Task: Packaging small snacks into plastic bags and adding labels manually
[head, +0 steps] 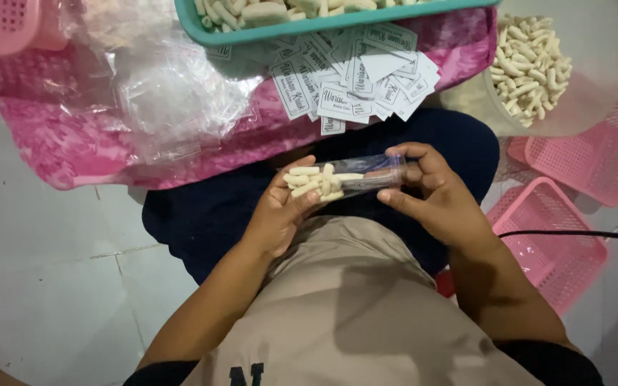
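I am looking down at both hands working over the lap, and between them they are holding a small clear plastic packet (345,180) lying roughly level. My left hand (280,211) is cupping the packet's filled end from below, fingers curled and thumb pressing on top, where a cluster of pale finger-shaped snack sticks (314,183) is sitting inside. My right hand (434,193) is pinching the open, flattened end at about 3 o'clock from the sticks, thumb and fingertips pressed together on the plastic.

At 12 o'clock from the packet, a scatter of small white printed paper labels (355,75) is lying on a pink patterned cloth (73,136), which is covering a low bench or board (I cannot tell which). Above the labels, a teal plastic tray (323,23) is holding more of the same pale sticks. At 10 o'clock, a heap of empty clear plastic bags (155,78) is resting on the cloth, and a pink basket (1,25) is showing at the far corner.

At 2 o'clock, a clear round container (581,107) is holding another pile of sticks. At 4 o'clock, two pink perforated baskets (559,243) are lying on the white tiled floor (37,286), with a black cable (581,233) crossing the nearer one.
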